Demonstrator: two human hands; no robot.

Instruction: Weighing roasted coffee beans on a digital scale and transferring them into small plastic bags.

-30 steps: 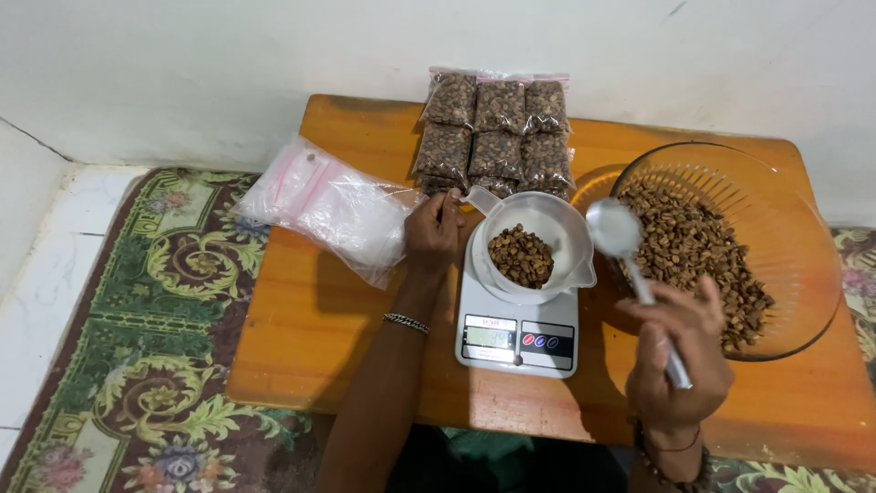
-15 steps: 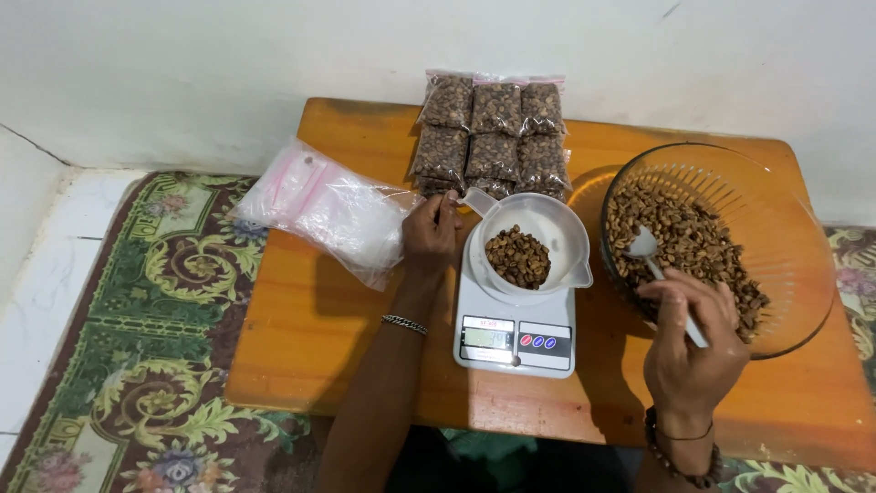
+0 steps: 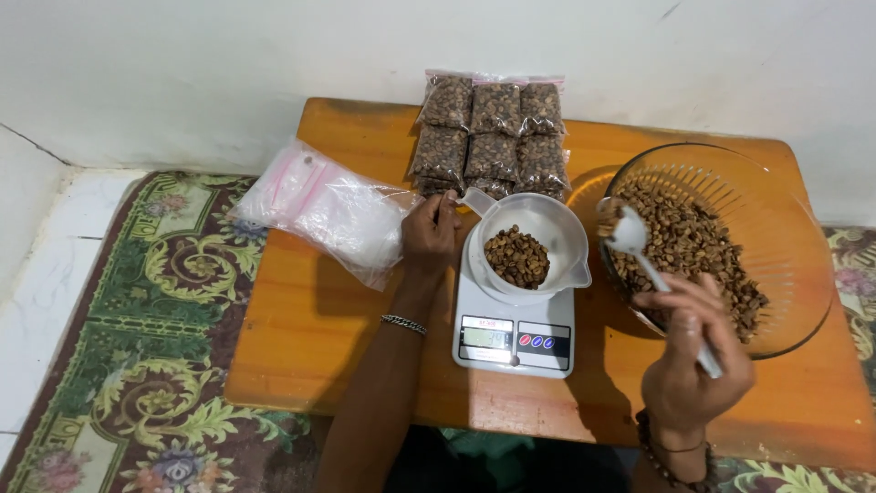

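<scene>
The scale's little display is too small to read, and the far row of sealed bags is partly hidden behind the white plastic measuring cup (image 3: 534, 245) and its brown beans. The person's right hand (image 3: 695, 365) is closed around the handle of a white plastic spoon (image 3: 632, 236), heaped with beans, held over the near rim of the clear glass bowl (image 3: 776, 237) at the table's right edge. The left hand (image 3: 431, 234) pinches the cup's handle; the cup sits on one white digital kitchen scale (image 3: 513, 336) near the front edge. I count at least six filled clear bags (image 3: 493, 132) at the back edge and one bundle of empty zip bags (image 3: 330, 208) at the left edge. The low orange wooden table (image 3: 301, 347) stands on a green patterned rug (image 3: 119, 365) against a white wall.
</scene>
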